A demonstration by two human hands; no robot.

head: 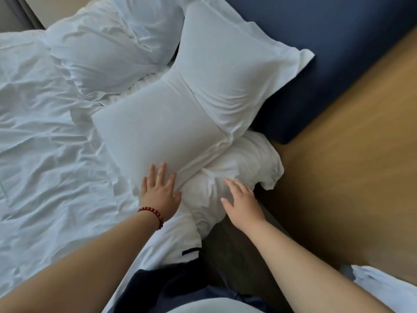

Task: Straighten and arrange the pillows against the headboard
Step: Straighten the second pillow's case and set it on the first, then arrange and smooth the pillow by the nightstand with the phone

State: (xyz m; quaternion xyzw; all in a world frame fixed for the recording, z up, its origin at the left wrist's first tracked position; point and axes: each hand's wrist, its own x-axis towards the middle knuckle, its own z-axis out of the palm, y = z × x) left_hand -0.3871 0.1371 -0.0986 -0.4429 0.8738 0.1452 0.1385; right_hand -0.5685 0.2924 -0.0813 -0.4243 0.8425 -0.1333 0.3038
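Several white pillows lie near the dark blue headboard (338, 53). A flat rectangular pillow (158, 127) lies in the middle of the bed. A plump pillow (225, 71) leans against the headboard behind it. A crumpled pillow (108, 48) rests at the far left. Another bunched pillow (243, 163) sits at the bed's near corner. My left hand (160, 188), with a red bead bracelet, presses flat with fingers spread on the flat pillow's near edge. My right hand (243, 202) lies open on the bunched pillow, fingers apart.
A wrinkled white duvet (45, 143) covers the bed on the left. A wooden wall panel (349, 177) runs beside the headboard on the right. The bed's grey side (225, 256) shows below the pillows. A dark blue cloth (158, 288) lies at the bottom.
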